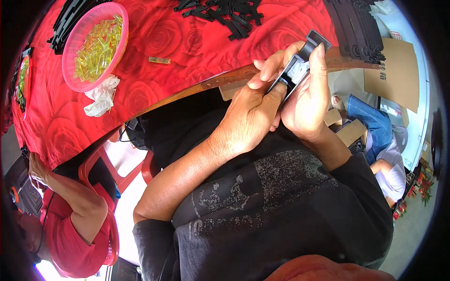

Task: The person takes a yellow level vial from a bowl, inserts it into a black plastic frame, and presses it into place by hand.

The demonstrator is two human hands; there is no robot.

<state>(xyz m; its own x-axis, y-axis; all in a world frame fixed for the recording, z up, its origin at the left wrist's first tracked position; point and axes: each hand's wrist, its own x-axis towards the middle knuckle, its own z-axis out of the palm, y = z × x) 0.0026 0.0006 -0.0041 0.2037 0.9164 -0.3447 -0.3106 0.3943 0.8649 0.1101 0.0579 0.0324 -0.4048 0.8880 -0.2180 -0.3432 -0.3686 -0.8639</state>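
Both hands are at a narrow black plastic housing (297,69) with a hooked end and a pale, shiny inner part, held tilted just off the table's near edge. My left hand (251,110) has its thumb pressed into the lower part of the housing, where the fingertip hides what lies under it. From the right, my right hand (307,103) cradles the piece, with its thumb up along the side near the hooked end. Beyond the hands, a pile of small black plastic parts (234,18) lies on the red rose-patterned tablecloth (159,37).
A pink basket (70,77) of yellow-green clear vials stands at the left, with crumpled white tissue (102,97) beside it. One loose vial (160,60) lies on the cloth. Long black strips (358,30) are stacked far right. A co-worker in red (77,239) sits left; another person (386,168) is at right.
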